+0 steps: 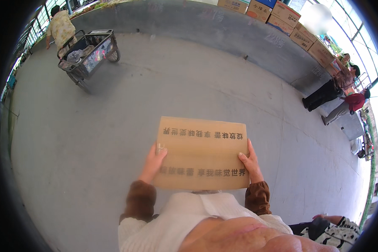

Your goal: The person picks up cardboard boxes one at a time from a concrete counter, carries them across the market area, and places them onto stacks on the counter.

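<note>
A flat-topped brown cardboard box with two rows of dark printing is held level in front of my torso, low in the centre of the view. My left hand grips its left side, thumb on top. My right hand grips the right side the same way, thumb over the edge. The underside of the box is hidden.
A person with a wheeled cart is at upper left. A long low wall bears stacked cartons. Two people stand at right. Another person's patterned sleeve is close at lower right.
</note>
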